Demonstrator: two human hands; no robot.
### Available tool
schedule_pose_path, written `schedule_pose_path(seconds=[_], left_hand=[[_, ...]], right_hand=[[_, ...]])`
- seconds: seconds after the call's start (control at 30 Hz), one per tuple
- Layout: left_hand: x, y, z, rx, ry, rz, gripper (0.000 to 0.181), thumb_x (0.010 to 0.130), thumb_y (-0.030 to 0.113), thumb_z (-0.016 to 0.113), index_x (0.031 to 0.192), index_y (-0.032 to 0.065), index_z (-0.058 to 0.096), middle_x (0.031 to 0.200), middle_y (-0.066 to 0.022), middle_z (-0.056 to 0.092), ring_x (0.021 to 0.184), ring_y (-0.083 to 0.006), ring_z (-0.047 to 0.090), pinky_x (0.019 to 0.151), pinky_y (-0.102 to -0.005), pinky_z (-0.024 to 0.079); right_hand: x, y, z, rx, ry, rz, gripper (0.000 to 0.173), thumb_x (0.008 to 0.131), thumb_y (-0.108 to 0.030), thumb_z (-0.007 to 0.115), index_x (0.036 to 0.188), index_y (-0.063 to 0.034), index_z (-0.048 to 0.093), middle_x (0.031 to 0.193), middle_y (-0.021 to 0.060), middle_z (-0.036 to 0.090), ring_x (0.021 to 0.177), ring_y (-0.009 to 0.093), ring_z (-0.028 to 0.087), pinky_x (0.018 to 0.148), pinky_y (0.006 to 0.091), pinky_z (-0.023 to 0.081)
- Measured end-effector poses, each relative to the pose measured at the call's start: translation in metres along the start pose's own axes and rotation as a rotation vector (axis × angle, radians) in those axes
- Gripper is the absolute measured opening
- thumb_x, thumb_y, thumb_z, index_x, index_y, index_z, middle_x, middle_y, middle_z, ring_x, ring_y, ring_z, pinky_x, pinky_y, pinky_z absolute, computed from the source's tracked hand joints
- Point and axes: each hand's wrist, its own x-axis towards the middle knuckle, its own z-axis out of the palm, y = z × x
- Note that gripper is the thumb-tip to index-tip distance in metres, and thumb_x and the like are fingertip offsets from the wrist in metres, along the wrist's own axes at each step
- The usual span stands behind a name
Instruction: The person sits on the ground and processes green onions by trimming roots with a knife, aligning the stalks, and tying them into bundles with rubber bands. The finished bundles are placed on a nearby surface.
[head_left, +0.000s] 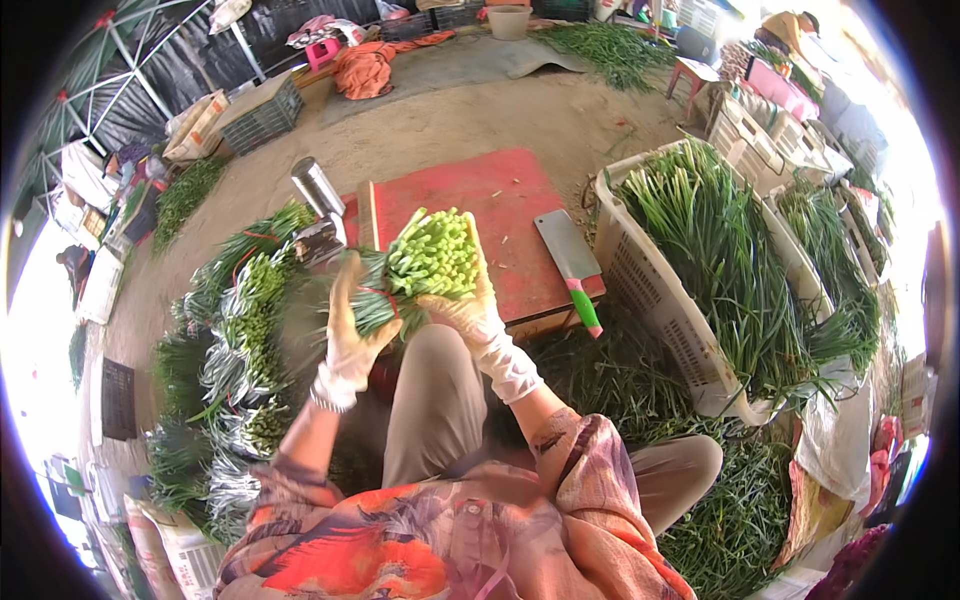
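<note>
Between my gloved hands is a bundle of green stalks, likely garlic chives (435, 255), bound with a red band (384, 294). Its pale cut ends face up and to the right. My left hand (351, 326) cups the leafy side, thumb and fingers spread around it. Against the stalk ends, my right hand (472, 304) supports the bundle from below and the right. Beneath and beyond it is a low red-topped table (457, 180). A cleaver (568, 247) with a green and pink handle lies at the table's right edge, the handle jutting over the front.
Several tied bundles (240, 360) are piled on my left, near a metal can (316, 187). On my right stands a white plastic crate (652, 322) full of long green leaves (720, 247). Loose trimmings (720, 510) cover the ground. Another person (787, 37) is at the far right.
</note>
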Motion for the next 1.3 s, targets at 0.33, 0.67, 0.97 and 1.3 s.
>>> schedule_pose_path(seconds=[0.33,0.67,0.97,1.3], left_hand=[[-0.054,0.012,0.026,-2.259,-0.089,-0.607,0.067,0.087,0.054,0.055,0.137,0.0092,0.047,0.139,-0.0126,0.048,0.127,-0.0316,0.044,0.109,-0.0533,0.031],[0.002,0.085,0.034,-2.032,-0.192,-0.452,0.073,0.085,0.056,0.057,0.138,0.0077,0.043,0.138,-0.0152,0.047,0.129,-0.0295,0.044,0.108,-0.0522,0.035],[0.046,0.104,0.083,-2.14,-0.372,-0.368,0.078,0.083,0.063,0.055,0.135,0.0055,0.046,0.125,-0.0173,0.057,0.113,-0.0326,0.056,0.097,-0.0491,0.047],[0.035,0.117,0.108,-2.125,-0.397,-0.437,0.07,0.081,0.058,0.06,0.127,0.0057,0.053,0.12,-0.0156,0.06,0.108,-0.0328,0.059,0.094,-0.0493,0.048]], right_hand=[[-0.064,0.007,0.043,0.453,-0.048,0.291,0.074,0.092,-0.025,0.059,0.151,-0.021,0.015,0.138,0.0047,0.047,0.121,0.027,0.051,0.103,0.047,0.044],[-0.153,-0.142,0.043,-1.506,0.099,-0.671,0.061,0.078,-0.019,0.068,0.133,-0.001,0.05,0.133,0.0156,0.053,0.124,0.03,0.048,0.103,0.0393,0.037],[-0.223,-0.159,0.013,-2.499,-0.218,0.451,0.024,0.081,-0.028,0.064,0.101,-0.0147,0.066,0.073,0.0012,0.067,0.062,0.023,0.064,0.057,0.0372,0.052],[-0.168,-0.177,0.048,-1.844,0.278,-0.725,0.055,0.069,-0.007,0.076,0.122,-0.0214,0.064,0.078,0.0014,0.057,0.064,0.019,0.057,0.059,0.029,0.048]])
